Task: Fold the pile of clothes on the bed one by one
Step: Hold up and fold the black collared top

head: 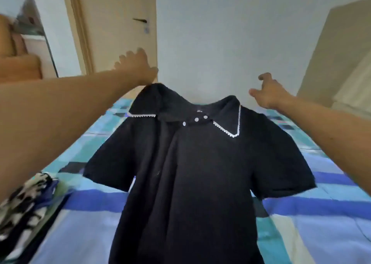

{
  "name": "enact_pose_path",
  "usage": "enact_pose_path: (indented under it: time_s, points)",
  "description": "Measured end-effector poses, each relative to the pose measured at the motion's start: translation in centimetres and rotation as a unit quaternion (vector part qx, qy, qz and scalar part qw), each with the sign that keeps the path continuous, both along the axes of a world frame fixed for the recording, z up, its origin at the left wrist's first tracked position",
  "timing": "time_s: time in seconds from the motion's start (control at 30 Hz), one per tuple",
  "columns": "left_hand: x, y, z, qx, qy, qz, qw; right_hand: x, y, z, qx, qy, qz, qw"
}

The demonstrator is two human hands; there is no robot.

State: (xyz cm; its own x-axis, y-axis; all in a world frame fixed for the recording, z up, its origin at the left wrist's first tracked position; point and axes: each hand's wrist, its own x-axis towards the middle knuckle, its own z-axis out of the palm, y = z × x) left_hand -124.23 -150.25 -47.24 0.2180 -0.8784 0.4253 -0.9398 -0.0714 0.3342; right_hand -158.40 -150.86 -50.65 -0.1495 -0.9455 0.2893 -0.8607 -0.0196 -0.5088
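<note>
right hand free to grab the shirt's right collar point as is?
Probably yes. The right hand is open, holding nothing, and hovers just beside the black shirt, near its white-trimmed collar. Nothing lies between them. The left hand is at the other shoulder.

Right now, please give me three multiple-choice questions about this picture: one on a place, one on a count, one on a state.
1. Where does the patterned pile of clothes lie?
A. At the left edge of the bed
B. By the door
C. On the dark shirt

2. How many buttons show below the collar of the dark shirt?
A. One
B. Three
C. Five

3. What is the right hand doing?
A. Gripping the collar
B. Held open, clear of the shirt
C. Pressing on the bed

Answers:
1 A: the pile sits at the bed's left edge.
2 B: three pale buttons show in a row.
3 B: its fingers are spread, touching nothing.
</note>
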Motion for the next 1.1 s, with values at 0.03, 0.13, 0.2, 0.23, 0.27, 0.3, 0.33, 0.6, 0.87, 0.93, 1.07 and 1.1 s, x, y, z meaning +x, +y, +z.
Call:
enact_pose_path:
  time_s: [0.03, 0.13, 0.2, 0.23, 0.27, 0.3, 0.33, 0.6, 0.87, 0.93, 1.07, 1.1]
  points:
    - [-0.9, 0.9, -2.8, 0.043, -0.012, -0.049, 0.998, 0.4, 0.1, -2.6, 0.031, 0.015, 0.023, 0.999]
    - [-2.8, 5.5, -11.4, 0.190, -0.040, -0.214, 0.957, 1.3, 4.1, -10.1, 0.137, 0.016, 0.107, 0.985]
    - [-3.1, 9.6, -16.4, 0.259, -0.051, -0.273, 0.925, 1.7, 8.5, -14.6, 0.204, 0.007, 0.162, 0.966]
    - [-3.0, 11.5, -18.5, 0.276, -0.047, -0.281, 0.918, 1.7, 10.9, -16.7, 0.230, 0.001, 0.192, 0.954]
    - [-2.6, 13.4, -20.2, 0.284, -0.043, -0.276, 0.917, 1.8, 13.5, -18.3, 0.247, -0.009, 0.222, 0.943]
    - [-2.1, 15.0, -21.2, 0.280, -0.041, -0.273, 0.919, 2.0, 15.6, -19.1, 0.251, -0.019, 0.258, 0.933]
    - [-1.8, 16.7, -22.4, 0.283, -0.046, -0.279, 0.917, 1.8, 17.8, -20.0, 0.258, -0.025, 0.285, 0.923]
    - [-0.5, 23.3, -27.0, 0.317, -0.201, -0.296, 0.878, 2.3, 24.0, -23.1, 0.188, 0.268, 0.362, 0.873]
    - [2.7, 21.5, -25.4, 0.214, 0.100, -0.325, 0.916, 0.1, 22.1, -22.8, 0.072, -0.007, 0.293, 0.953]
    - [3.8, 21.2, -24.1, 0.184, 0.151, -0.316, 0.918, -0.8, 22.1, -21.9, 0.081, -0.094, 0.267, 0.956]
    - [6.9, 21.0, -21.6, 0.158, 0.121, -0.339, 0.919, -3.6, 21.7, -20.4, 0.138, -0.224, 0.205, 0.943]
    - [7.7, 21.0, -21.1, 0.165, 0.092, -0.347, 0.919, -4.6, 21.6, -20.0, 0.143, -0.216, 0.216, 0.941]
